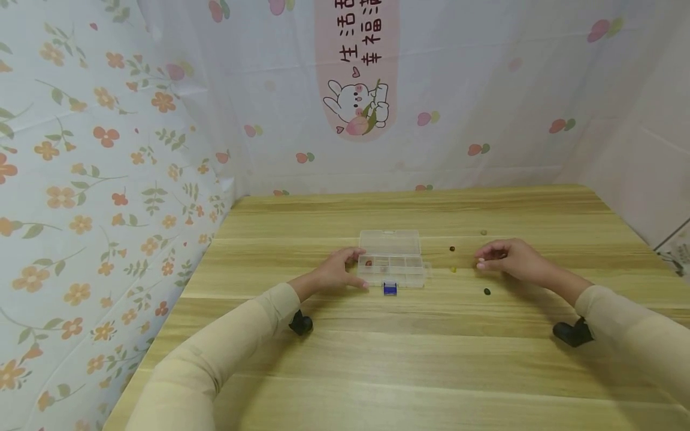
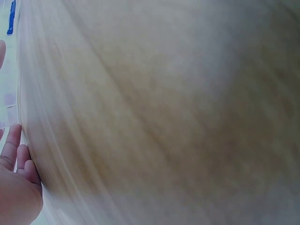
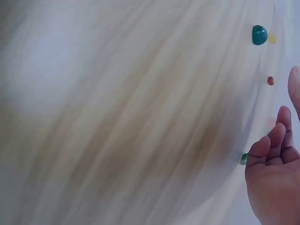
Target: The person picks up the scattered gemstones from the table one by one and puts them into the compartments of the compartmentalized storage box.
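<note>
A clear plastic compartment box (image 1: 390, 276) lies on the table with its lid laid back and a blue latch (image 1: 390, 288) at the front. My left hand (image 1: 339, 269) grips its left end, thumb at the front corner and fingers at the back. One compartment has a red stone (image 1: 369, 263) in it. My right hand (image 1: 509, 260) is just above the table, right of the box, with curled fingers. Thumb and forefinger seem to pinch a small pale pink stone (image 1: 481, 260), partly hidden. Around that hand lie a brown stone (image 1: 451, 248), a yellow stone (image 1: 453, 269) and a dark green stone (image 3: 259, 35).
A small olive stone (image 1: 483, 232) lies behind the right hand. The wooden table (image 1: 345, 359) reaches back to a white curtain (image 1: 474, 108) with fruit prints. A flowered cloth (image 1: 81, 227) hangs along the left side.
</note>
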`<state>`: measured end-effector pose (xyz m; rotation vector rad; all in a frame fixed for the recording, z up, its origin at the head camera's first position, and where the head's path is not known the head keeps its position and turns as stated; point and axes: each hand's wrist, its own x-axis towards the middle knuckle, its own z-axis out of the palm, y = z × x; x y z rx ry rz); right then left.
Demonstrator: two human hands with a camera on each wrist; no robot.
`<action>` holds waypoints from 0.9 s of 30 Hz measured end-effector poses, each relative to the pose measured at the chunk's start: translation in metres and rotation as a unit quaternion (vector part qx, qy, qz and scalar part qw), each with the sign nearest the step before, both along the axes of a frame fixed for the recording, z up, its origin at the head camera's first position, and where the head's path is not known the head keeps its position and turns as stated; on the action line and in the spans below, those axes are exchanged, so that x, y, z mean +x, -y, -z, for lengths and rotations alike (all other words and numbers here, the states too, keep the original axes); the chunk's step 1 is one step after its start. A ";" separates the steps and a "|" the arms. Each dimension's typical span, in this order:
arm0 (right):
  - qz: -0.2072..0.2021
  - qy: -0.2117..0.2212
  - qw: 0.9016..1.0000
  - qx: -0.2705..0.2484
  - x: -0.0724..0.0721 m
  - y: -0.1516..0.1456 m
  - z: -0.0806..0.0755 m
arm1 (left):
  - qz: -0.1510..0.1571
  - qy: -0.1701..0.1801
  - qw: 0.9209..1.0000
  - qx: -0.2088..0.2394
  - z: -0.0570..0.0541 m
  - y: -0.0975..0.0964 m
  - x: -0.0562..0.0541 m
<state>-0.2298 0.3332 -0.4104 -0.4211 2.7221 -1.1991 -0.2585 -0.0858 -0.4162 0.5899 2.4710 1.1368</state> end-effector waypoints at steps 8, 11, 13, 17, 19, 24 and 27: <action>-0.003 0.009 1.000 -0.026 -0.004 0.013 -0.006 | -0.003 0.000 1.000 -0.005 0.002 0.001 0.000; -0.005 0.000 1.000 -0.030 -0.006 0.018 -0.009 | -0.002 0.000 1.000 -0.003 0.001 0.001 0.000; -0.009 -0.009 0.999 -0.031 -0.007 0.022 -0.010 | 0.000 0.000 1.000 0.000 0.001 0.001 0.000; -0.013 -0.006 0.999 -0.041 -0.012 0.031 -0.012 | 0.000 0.002 1.000 0.001 0.001 0.001 0.000; -0.013 0.000 0.999 -0.044 -0.014 0.036 -0.013 | -0.001 0.002 1.000 0.000 0.000 0.001 0.000; -0.023 -0.002 0.998 -0.053 -0.019 0.049 -0.017 | -0.001 0.003 1.000 -0.002 0.000 0.001 0.000; -0.032 -0.006 0.998 -0.062 -0.021 0.057 -0.020 | 0.000 0.003 1.000 -0.002 0.001 0.001 0.000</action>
